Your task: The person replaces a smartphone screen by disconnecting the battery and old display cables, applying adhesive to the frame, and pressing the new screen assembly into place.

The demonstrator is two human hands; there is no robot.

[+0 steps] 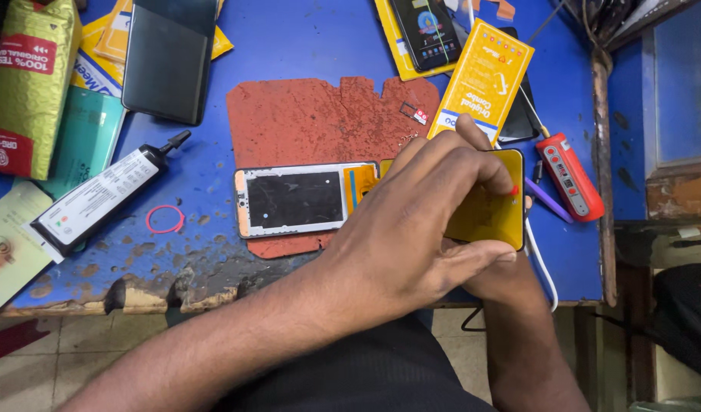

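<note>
Hands at work on a yellow phone panel, right of centre of the frame.

The phone frame (293, 201) lies open on the red mat (312, 114), its panel (488, 217) not yet set in. The left hand (411, 221) has curled fingers pressing on the yellow panel; the right hand (518, 200) is mostly hidden beneath, so its grip I cannot tell.
</note>
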